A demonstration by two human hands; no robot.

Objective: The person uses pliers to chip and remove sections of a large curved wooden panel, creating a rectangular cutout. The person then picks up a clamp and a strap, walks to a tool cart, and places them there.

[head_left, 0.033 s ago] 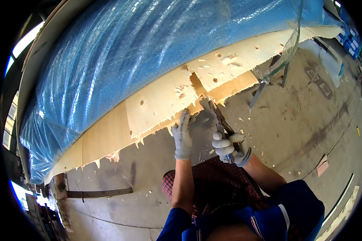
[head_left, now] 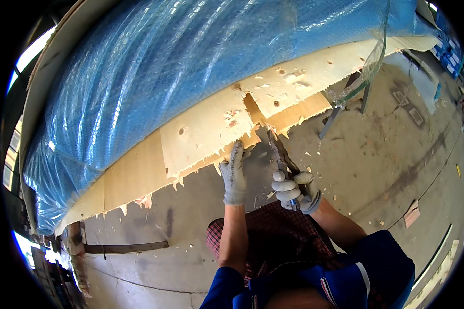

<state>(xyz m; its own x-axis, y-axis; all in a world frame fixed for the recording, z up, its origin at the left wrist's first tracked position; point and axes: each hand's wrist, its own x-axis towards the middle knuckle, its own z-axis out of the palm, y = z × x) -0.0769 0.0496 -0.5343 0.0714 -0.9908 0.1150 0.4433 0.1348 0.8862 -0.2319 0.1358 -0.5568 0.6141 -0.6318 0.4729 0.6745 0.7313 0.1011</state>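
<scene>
My left hand (head_left: 234, 175), in a light grey work glove, grips the ragged front edge of a pale plywood sheet (head_left: 196, 139), with part of the fingers hidden under it. Right of it, my gloved right hand (head_left: 298, 191) is closed round a long, dark metal hand tool (head_left: 282, 153). A blue end of the tool shows below the fingers; its exact kind is unclear. The tool's far tip meets the splintered edge beside a narrow notch (head_left: 252, 108) in the plywood. A lower plywood layer (head_left: 299, 114) juts out right of the notch.
Blue bubble wrap (head_left: 154, 62) covers the large bulk behind the plywood. Clear plastic film (head_left: 368, 72) hangs at the right, near a metal leg (head_left: 330, 121). Wood chips dot the concrete floor (head_left: 376, 159); a wood scrap (head_left: 411, 213) lies at right, a dark bar (head_left: 126, 247) at lower left.
</scene>
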